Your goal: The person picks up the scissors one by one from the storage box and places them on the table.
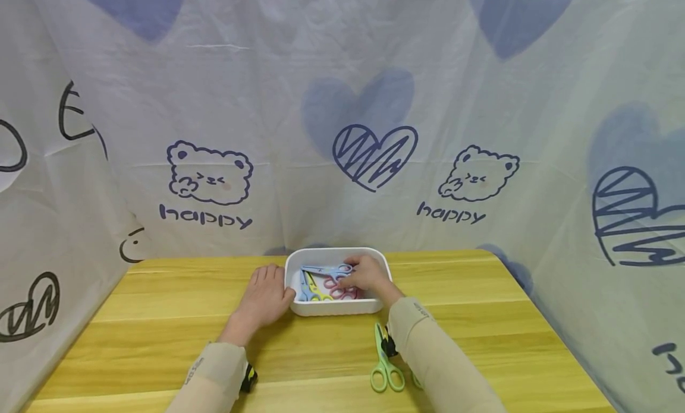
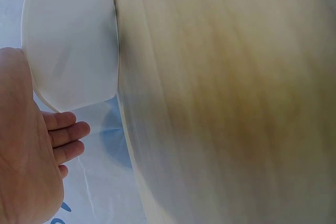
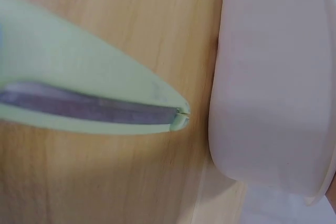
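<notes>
Fingers of the left hand (image 1: 266, 295): close together, fairly straight, lying outside the white box (image 1: 336, 308) at its left end, thumb touching it.
Fingers of the right hand (image 1: 369, 274): reaching inside, right over the scissors, and whether they pinch a pair, I cannot tell!
Inside the box: blue scissors (image 1: 333, 271) across the far side, a second blue pair (image 1: 304, 287) and yellow scissors (image 1: 313, 287) at left, pink scissors (image 1: 337, 293) by the right fingertips.
Near side: green scissors (image 1: 381, 361) on the wooden table (image 1: 321, 365), tips toward the box, just apart from it.
</notes>
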Available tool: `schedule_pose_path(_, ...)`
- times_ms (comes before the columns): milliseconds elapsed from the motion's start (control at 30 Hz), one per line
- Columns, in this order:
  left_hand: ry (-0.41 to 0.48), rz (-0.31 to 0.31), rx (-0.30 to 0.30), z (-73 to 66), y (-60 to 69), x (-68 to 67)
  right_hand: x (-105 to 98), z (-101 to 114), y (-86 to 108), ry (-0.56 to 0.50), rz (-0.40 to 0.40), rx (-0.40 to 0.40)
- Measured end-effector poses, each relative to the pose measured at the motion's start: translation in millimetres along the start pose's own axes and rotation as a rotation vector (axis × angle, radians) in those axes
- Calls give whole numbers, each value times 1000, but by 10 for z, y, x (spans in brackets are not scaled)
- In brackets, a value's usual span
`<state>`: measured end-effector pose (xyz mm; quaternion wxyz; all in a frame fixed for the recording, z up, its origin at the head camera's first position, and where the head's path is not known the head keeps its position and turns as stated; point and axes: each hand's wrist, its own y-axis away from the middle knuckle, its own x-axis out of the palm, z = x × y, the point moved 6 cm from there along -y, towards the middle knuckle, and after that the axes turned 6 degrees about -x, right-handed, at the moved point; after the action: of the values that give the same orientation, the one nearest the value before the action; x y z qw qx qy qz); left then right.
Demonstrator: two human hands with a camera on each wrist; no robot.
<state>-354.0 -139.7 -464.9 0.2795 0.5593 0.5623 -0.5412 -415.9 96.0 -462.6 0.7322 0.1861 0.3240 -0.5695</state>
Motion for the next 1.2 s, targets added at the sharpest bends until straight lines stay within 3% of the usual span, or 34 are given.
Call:
schedule_pose_path(167, -4, -2, 1, -10, 4, 1, -23, -15, 3, -34, -27, 18)
schedule_pose_path(433, 20, 31, -21, -31, 20, -9, -91, 19, 24, 16, -66, 6)
schedule_pose_path(633, 26, 5, -12, -15, 13, 7, -159, 59, 57, -4, -99, 7)
schedule_pose_path(967, 10, -15, 3, 11, 1, 54, -242, 76, 149, -97, -139, 71)
schedule_pose_path(1200, 13, -1, -1, -22, -2, 9, -377, 158, 285, -141, -199, 50)
